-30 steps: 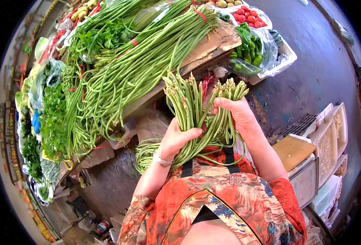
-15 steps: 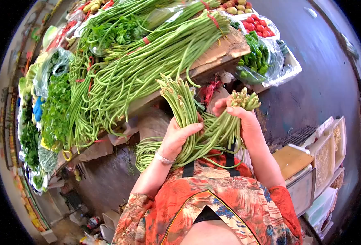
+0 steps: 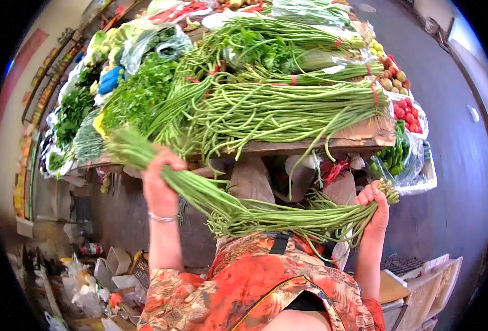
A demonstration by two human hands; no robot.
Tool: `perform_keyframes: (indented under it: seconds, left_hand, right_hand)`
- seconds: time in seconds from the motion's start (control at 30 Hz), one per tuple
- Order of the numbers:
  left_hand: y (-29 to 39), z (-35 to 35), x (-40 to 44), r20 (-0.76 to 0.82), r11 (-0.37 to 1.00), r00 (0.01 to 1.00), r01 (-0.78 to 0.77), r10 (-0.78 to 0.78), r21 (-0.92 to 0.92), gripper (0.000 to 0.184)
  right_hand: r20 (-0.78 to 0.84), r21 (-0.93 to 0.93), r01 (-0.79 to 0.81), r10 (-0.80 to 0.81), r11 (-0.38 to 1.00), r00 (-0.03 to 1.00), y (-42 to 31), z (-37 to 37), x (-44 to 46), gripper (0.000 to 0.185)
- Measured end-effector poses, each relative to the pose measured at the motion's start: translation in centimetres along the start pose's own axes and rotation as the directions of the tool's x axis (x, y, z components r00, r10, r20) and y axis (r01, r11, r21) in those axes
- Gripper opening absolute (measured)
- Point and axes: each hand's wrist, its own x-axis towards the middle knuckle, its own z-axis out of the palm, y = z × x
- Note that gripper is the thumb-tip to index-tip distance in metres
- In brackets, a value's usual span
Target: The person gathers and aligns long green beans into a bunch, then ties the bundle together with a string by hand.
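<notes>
Long green yardlong beans (image 3: 277, 216) stretch between my two hands, sagging in the middle above my lap. My left hand (image 3: 164, 171) is wrapped round one part of them at the left, and the bean ends beyond it are smeared by motion. At the right, my right hand (image 3: 374, 208) is closed round the other end, with the stem tips poking out past the fingers. Just ahead lies a large pile of yardlong beans (image 3: 288, 110) on the stall table, tied with red bands near its right end.
Leafy greens (image 3: 139, 91) cover the table's left part, next to a blue bundle (image 3: 110, 80). Tomatoes (image 3: 407, 115) and green peppers (image 3: 393, 154) stand at its right end. Plastic bags (image 3: 84, 289) lie at lower left; white bins (image 3: 431, 287) stand at lower right.
My hands have moved apart, the left far to the left and the right to the right, stretching the beans between them. The camera view has turned, so the table now lies nearly level.
</notes>
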Motion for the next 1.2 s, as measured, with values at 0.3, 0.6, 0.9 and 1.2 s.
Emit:
perform_keyframes:
  seconds: [0.3,0.6,0.9,1.2]
  left_hand:
    - [18.8,-16.3,-1.0,-0.383,0.864,0.828,-0.217,0.409,0.454,0.015]
    - [43.8,-18.8,7.2,-0.017,0.14,0.34,-0.339,0.94,0.93,0.019]
    - [25.9,4.4,23.5,0.57,-0.413,0.629,-0.397,0.529,0.82,0.048]
    - [-13.7,11.4,24.7,0.892,-0.15,0.445,-0.89,-0.082,0.43,0.031]
  right_hand:
    - [0.072,0.128,-0.038,0.029,0.991,0.997,-0.9,-2.6,3.0,0.012]
    - [0.002,0.066,0.019,-0.019,0.998,1.0,-2.2,-4.2,3.5,0.012]
    - [-0.028,0.095,0.099,-0.097,0.991,0.995,-1.6,-5.3,1.1,0.014]
    - [-0.168,0.005,0.162,-0.159,0.987,0.973,-2.1,-4.2,-1.1,0.019]
